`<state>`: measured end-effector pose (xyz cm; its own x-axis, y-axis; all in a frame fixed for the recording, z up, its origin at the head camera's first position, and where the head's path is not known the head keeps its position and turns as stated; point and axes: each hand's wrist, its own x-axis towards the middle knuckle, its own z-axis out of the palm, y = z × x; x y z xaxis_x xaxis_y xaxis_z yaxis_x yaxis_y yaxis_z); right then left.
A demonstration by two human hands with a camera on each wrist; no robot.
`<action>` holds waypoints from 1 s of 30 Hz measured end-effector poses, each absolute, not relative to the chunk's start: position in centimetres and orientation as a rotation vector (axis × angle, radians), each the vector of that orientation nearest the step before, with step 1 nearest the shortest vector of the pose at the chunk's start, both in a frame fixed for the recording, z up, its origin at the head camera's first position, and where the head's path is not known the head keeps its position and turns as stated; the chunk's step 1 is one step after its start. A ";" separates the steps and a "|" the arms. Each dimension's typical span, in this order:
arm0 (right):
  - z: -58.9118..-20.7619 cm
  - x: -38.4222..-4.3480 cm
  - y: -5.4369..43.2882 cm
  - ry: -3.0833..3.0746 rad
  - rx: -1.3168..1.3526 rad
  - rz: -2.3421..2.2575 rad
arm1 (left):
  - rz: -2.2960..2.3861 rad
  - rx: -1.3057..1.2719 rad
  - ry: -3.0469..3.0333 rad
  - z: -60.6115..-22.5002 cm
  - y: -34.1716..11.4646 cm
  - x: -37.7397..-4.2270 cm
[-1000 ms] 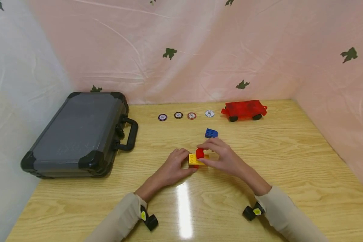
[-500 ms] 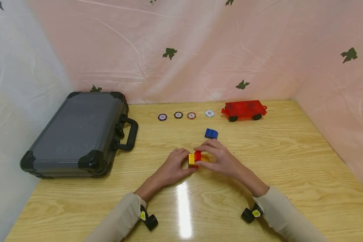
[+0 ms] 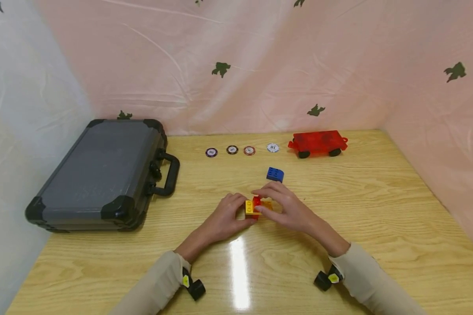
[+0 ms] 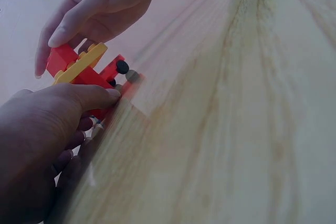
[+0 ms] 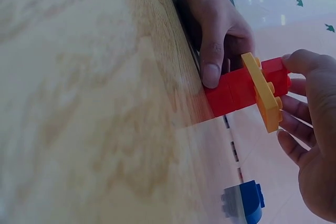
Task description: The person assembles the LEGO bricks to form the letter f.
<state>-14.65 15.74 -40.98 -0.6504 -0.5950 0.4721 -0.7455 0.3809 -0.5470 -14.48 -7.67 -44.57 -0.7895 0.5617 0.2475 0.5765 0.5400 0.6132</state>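
A yellow studded plate point(image 3: 249, 207) lies across a stack of red bricks point(image 5: 231, 94) standing on the table. My left hand point(image 3: 225, 222) holds that stack at its lower part, thumb on the near side and fingers behind. On top of the plate sits a smaller red brick point(image 5: 275, 72), its underside against the plate in the right wrist view. Thumb and fingertips of my right hand point(image 3: 293, 211) pinch this top brick from the right. Studs of the plate show on both sides of it. Just beyond my right hand lies a blue brick point(image 3: 274, 174) with one rounded end.
A closed grey case point(image 3: 98, 166) with a black handle point(image 3: 172, 176) occupies the left. Along the back lie several poker chips point(image 3: 232, 150), with a red wheeled toy wagon point(image 3: 319, 143) to their right. Behind the wooden table point(image 3: 378, 197) hangs a pale cloth.
My right hand has shifted slightly left and lowered the red brick from above the yellow plate onto it. The left hand stays in place around the lower bricks.
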 end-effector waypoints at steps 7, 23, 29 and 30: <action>-40.9 -14.8 15.7 -2.419 1.217 1.130 | -1.109 -1.015 -2.725 -44.5 -7.7 -14.4; -40.2 -15.1 15.4 -2.423 1.259 1.066 | -1.097 -1.014 -2.716 -44.7 -7.7 -14.5; -40.5 -15.2 15.4 -2.417 1.270 1.083 | -1.088 -1.015 -2.717 -44.7 -7.6 -14.5; -40.6 -15.2 15.5 -2.417 1.268 1.089 | -1.086 -1.016 -2.717 -44.7 -7.6 -14.5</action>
<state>-15.23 15.45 -40.56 -0.6111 -0.6279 0.4820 -0.7770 0.3597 -0.5166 -14.55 -7.61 -44.70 -0.7842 0.5595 0.2685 0.5904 0.5393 0.6005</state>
